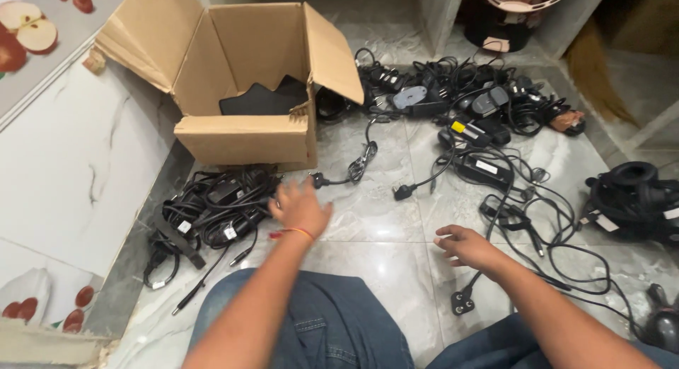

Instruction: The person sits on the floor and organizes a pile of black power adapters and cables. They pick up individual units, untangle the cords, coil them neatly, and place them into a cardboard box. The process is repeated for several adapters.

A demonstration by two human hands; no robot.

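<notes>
My left hand (300,208) reaches forward with fingers spread, at the right edge of a heap of black power adapters and cables (212,210) on the left of the floor. It holds nothing that I can see. My right hand (470,247) hovers low over the marble floor with fingers loosely apart, empty, just above a black three-pin plug (462,302) and its cord. An open cardboard box (244,132) stands ahead of the left hand with dark flat items inside.
A large tangle of black chargers and cords (467,114) spreads across the floor at the back and right. Another dark bundle (633,195) lies at the far right. A white wall panel (71,164) runs along the left. My jeans-clad knees fill the bottom.
</notes>
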